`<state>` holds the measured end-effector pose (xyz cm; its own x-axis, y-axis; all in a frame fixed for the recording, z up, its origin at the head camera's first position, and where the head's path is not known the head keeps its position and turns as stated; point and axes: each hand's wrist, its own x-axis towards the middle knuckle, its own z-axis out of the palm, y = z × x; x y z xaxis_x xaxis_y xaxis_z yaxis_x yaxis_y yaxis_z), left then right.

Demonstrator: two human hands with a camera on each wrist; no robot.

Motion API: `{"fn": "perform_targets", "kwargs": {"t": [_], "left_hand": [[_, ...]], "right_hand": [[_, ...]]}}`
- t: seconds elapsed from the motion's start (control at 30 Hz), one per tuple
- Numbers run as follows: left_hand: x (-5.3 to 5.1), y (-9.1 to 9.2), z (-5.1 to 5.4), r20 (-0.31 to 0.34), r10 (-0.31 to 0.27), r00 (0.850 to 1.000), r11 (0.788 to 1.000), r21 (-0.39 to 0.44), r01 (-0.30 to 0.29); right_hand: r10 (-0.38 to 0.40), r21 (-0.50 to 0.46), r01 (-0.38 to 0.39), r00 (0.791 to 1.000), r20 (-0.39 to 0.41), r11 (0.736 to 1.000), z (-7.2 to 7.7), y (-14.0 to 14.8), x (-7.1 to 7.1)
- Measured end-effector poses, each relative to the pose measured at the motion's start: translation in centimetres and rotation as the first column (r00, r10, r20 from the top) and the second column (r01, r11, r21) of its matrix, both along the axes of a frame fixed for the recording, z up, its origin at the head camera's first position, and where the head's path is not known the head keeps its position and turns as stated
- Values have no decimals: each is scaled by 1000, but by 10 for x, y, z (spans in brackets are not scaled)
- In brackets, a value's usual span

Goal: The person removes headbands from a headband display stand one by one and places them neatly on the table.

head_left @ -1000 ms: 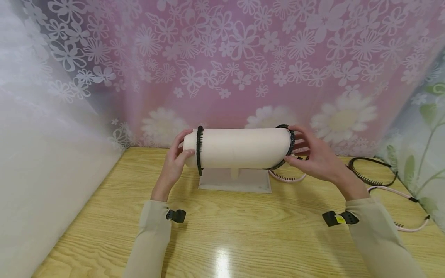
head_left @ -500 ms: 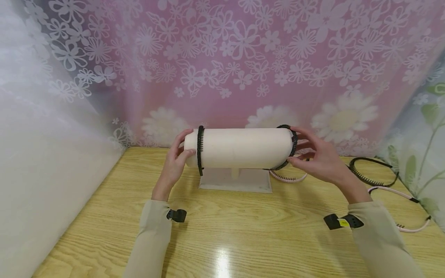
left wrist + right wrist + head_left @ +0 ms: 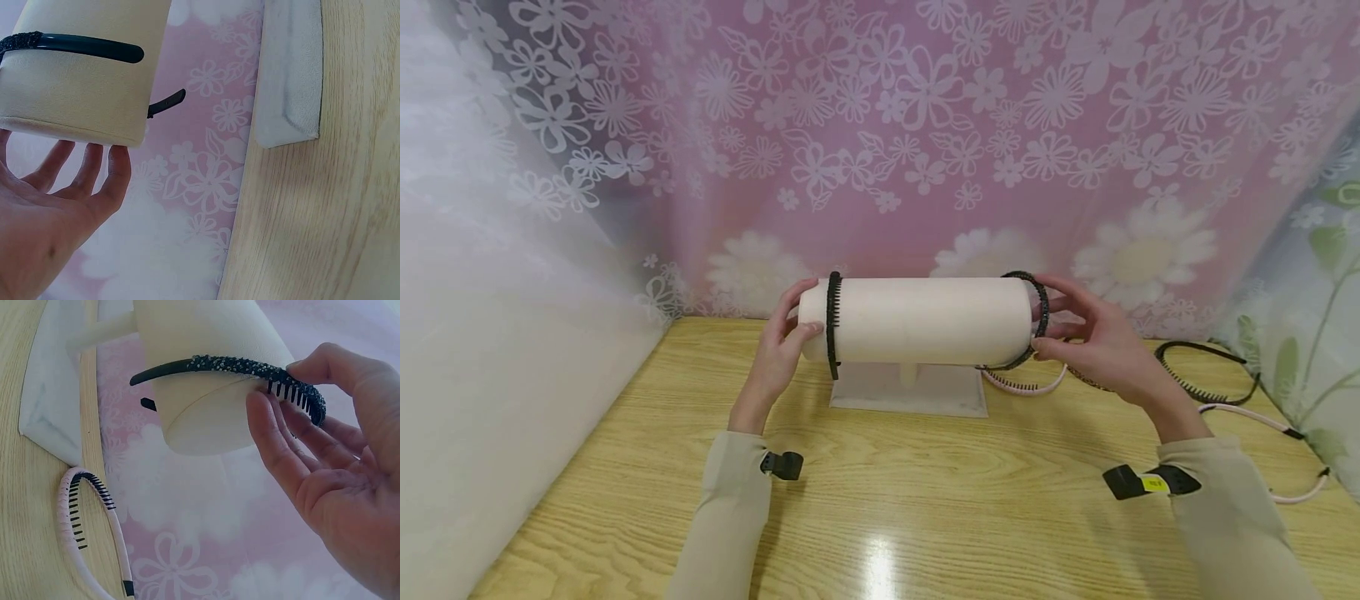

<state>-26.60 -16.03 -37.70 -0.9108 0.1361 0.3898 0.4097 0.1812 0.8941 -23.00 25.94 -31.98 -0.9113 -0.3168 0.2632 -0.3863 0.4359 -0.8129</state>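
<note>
A cream cylindrical headband stand lies horizontally on a short post above its flat base. My left hand holds its left end, with the thumb in front. Close to that hand, a black toothed headband sits around the cylinder. At the opposite end my right hand pinches a black headband covered in glittering beads, thumb on one side and fingers on the other. That headband partly surrounds the cylinder's right end, its two tips pointing back along the cylinder in the right wrist view.
Behind the stand's right side a pink toothed headband lies on the wooden table. Farther right are a black headband and another pink one, partly hidden by my right arm. A flowered pink curtain hangs behind.
My right hand has shifted slightly right, drawing the beaded headband outward along the cylinder's right end. The left hand and the stand have stayed in place.
</note>
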Motion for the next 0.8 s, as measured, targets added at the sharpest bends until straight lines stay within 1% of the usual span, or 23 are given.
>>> {"fn": "perform_targets", "kwargs": {"t": [0.1, 0.27, 0.43, 0.57, 0.8], "left_hand": [[0, 0, 0, -2, -4, 1000, 1000, -1, 4], [0, 0, 0, -6, -11, 1000, 1000, 4, 11], [0, 1, 0, -12, -14, 1000, 1000, 5, 14], [-1, 1, -1, -11, -13, 1000, 1000, 9, 13], [-2, 0, -2, -17, -10, 1000, 1000, 13, 10]], "right_hand": [[22, -7, -22, 1000, -19, 1000, -2, 3, 0], [11, 19, -10, 999, -42, 1000, -3, 7, 1], [4, 35, -2, 999, -47, 999, -3, 11, 3], [-18, 61, 20, 999, -34, 998, -4, 16, 5], [-85, 150, 95, 994, -71, 984, -8, 25, 10]]}}
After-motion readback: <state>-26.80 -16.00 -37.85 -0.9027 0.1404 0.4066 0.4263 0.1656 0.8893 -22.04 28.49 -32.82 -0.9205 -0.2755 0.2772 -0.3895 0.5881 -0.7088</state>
